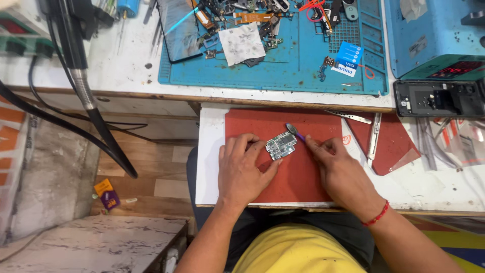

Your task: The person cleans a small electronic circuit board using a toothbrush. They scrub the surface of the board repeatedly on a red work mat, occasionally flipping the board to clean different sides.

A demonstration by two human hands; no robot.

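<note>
A small circuit board (pixel 281 145) lies on a red mat (pixel 298 177) on a pull-out shelf. My left hand (pixel 244 167) rests on the mat and pins the board with its fingertips at the board's left and lower edges. My right hand (pixel 339 169) grips a thin purple-handled brush (pixel 295 132), whose tip touches the board's upper right corner. A red thread band circles my right wrist.
Tweezers (pixel 348 117) and a slim metal tool (pixel 374 135) lie right of the mat. Above, a blue work mat (pixel 298 71) carries a phone screen (pixel 179 30), paper scrap and several small parts. A phone frame (pixel 438 98) and a blue machine (pixel 434 35) sit at the right. Black cables (pixel 96 121) hang at the left.
</note>
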